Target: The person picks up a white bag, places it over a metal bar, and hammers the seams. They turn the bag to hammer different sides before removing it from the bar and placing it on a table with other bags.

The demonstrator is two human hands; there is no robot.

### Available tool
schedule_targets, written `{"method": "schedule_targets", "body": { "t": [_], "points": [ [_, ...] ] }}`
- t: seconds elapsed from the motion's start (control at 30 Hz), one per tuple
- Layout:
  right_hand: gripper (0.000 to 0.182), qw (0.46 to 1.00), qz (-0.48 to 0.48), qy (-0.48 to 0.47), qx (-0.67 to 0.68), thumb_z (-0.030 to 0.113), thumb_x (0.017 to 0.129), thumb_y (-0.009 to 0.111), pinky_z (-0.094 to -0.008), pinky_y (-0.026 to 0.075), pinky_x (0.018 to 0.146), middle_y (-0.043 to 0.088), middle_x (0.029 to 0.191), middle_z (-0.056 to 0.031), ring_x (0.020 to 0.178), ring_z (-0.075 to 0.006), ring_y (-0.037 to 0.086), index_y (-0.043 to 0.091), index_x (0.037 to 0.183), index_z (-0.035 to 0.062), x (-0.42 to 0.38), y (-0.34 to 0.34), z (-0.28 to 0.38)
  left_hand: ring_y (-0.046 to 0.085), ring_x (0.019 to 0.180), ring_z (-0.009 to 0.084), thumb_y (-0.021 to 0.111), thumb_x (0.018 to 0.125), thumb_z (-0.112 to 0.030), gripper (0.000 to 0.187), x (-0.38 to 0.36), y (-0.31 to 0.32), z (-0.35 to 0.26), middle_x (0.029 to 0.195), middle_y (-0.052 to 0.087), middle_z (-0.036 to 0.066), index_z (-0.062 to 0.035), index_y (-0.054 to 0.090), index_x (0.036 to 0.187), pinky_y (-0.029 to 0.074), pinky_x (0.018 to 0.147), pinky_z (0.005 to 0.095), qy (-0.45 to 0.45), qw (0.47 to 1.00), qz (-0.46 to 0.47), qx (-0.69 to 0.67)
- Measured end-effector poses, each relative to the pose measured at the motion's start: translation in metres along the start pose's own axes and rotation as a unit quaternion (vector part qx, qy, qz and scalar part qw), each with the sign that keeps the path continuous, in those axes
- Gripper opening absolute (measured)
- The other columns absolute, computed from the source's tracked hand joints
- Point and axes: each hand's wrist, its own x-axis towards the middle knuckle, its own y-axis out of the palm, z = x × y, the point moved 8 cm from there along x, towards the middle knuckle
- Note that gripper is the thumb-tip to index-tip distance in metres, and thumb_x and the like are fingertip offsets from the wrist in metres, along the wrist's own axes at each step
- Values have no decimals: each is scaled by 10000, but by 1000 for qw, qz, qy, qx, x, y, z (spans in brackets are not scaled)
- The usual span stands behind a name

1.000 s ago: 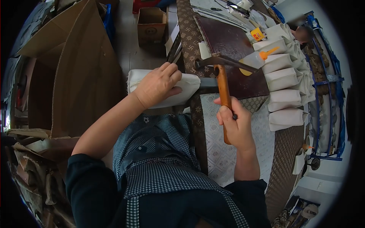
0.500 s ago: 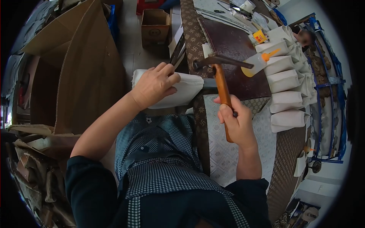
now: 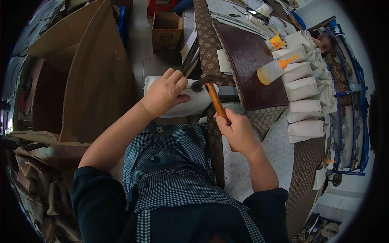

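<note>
My left hand [image 3: 164, 94] presses down on a white folded fabric piece [image 3: 189, 105] that lies at the table's left edge, over my lap. My right hand [image 3: 237, 131] grips the orange wooden handle of a hammer [image 3: 214, 99]. The hammer's dark metal head [image 3: 198, 84] rests on the white piece right beside my left thumb and fingers. A grey metal bar [image 3: 227, 91] sticks out from under the white piece toward the right.
A dark brown board [image 3: 253, 69] lies on the patterned table [image 3: 239, 162], with a glue bottle with an orange nozzle [image 3: 272, 69] on it. Several white folded pieces [image 3: 304, 87] are stacked at the right. A large cardboard box [image 3: 87, 73] stands left, a small one [image 3: 166, 26] behind.
The hammer has swung left and down: its head was raised over the brown board, and now it sits on the white piece by my left hand. My left hand stayed put.
</note>
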Motion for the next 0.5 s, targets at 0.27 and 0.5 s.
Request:
{"method": "schedule_targets", "body": {
  "t": [0.27,0.5],
  "points": [
    [232,996,-15,19,80,234,987,591,-402,479,538,633,643,-161,570,-311,648,632,954,8,-4,-8,13,561,993,272,838,718,-253,354,-5,2,2,1029,552,66,-67,603,907,531,850,373,-14,1000,-10,8],
    [228,999,7,35,35,245,970,607,-448,482,559,643,670,-189,605,-370,647,646,939,22,-5,4,2,564,989,248,826,740,-254,291,-19,-20,5,1024,575,45,-121,669,945,508,840,371,-20,999,-18,23]
  ]
}}
